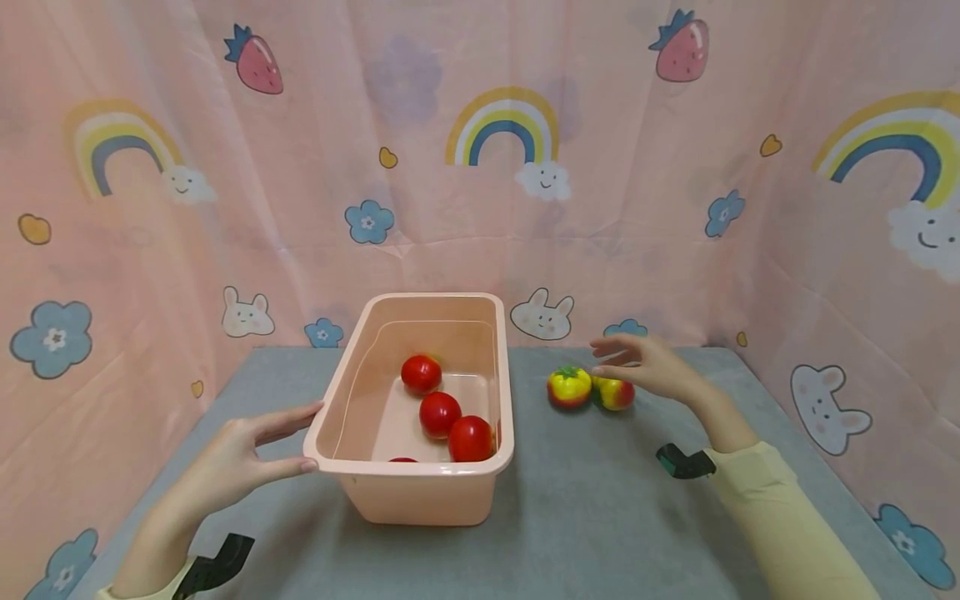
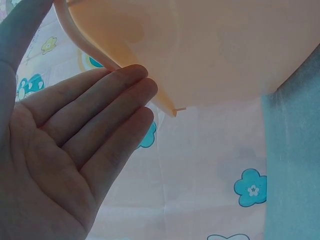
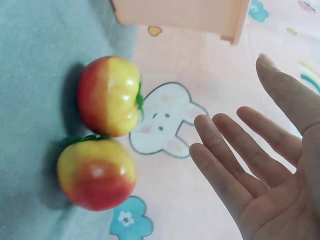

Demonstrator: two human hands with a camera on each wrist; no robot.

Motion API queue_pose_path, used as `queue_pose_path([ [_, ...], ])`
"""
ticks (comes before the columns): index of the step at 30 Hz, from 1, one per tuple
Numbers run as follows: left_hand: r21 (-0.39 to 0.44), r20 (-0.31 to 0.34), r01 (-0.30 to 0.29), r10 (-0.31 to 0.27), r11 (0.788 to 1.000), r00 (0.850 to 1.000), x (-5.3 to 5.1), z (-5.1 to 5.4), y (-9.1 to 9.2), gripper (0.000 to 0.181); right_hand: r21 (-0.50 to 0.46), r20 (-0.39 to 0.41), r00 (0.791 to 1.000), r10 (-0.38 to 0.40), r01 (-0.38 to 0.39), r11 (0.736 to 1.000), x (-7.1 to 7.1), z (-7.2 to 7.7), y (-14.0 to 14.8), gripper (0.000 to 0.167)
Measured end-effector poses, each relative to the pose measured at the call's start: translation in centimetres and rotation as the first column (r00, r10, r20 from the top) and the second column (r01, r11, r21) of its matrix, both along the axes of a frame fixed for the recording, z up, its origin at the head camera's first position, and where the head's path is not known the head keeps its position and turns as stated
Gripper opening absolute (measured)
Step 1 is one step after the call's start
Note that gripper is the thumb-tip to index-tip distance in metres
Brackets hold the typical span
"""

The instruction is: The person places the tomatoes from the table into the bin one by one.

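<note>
A peach-coloured plastic bin (image 1: 420, 496) stands on the table with several shiny red tomato-like fruits (image 1: 439, 415) inside, one mostly hidden behind the front rim. My left hand (image 1: 232, 462) rests against the bin's left rim, its fingers straight in the left wrist view. To the right of the bin, two red-and-yellow tomatoes (image 1: 569, 387) with green tops lie side by side, touching. Over the right-hand one hovers my right hand (image 1: 645, 367), partly covering it in the head view. In the right wrist view its fingers are spread, apart from both tomatoes (image 3: 97, 172), and the palm holds nothing.
Grey cloth covers the table (image 1: 600, 500). A pink curtain (image 1: 600, 250) printed with rainbows, rabbits and flowers hangs close behind the table and along its sides. The bin's high walls stand between the red fruits and the two tomatoes outside.
</note>
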State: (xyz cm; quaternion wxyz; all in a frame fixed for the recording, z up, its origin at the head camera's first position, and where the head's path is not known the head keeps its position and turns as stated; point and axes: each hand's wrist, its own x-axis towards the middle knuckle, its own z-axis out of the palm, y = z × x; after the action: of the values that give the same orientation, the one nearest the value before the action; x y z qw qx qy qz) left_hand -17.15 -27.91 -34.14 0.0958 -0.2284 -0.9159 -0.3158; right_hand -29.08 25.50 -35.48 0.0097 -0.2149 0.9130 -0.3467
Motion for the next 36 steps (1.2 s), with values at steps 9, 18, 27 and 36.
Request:
queue_pose_path([
  [9,0.004,-0.013,-0.001,0.001,1.0,1.0,0.0,-0.1,0.0,0.06,-0.013,0.013,0.999,-0.051,0.052,0.999,-0.6,-1.1,1.1,0.053],
  [18,-0.006,-0.019,-0.002,0.002,1.0,1.0,0.0,-0.1,0.1,0.061,-0.014,0.008,0.996,-0.085,0.085,0.996,-1.2,-2.3,2.3,0.054],
  [27,-0.007,-0.015,0.0,0.0,1.0,1.0,-0.1,0.0,0.1,0.061,0.006,0.01,0.991,-0.136,0.136,0.991,-1.8,-3.5,3.2,0.054],
  [36,-0.008,-0.012,-0.002,0.002,1.0,1.0,0.0,0.1,0.1,0.061,0.045,0.04,0.983,-0.177,0.175,0.983,-2.2,-4.4,3.6,0.058],
])
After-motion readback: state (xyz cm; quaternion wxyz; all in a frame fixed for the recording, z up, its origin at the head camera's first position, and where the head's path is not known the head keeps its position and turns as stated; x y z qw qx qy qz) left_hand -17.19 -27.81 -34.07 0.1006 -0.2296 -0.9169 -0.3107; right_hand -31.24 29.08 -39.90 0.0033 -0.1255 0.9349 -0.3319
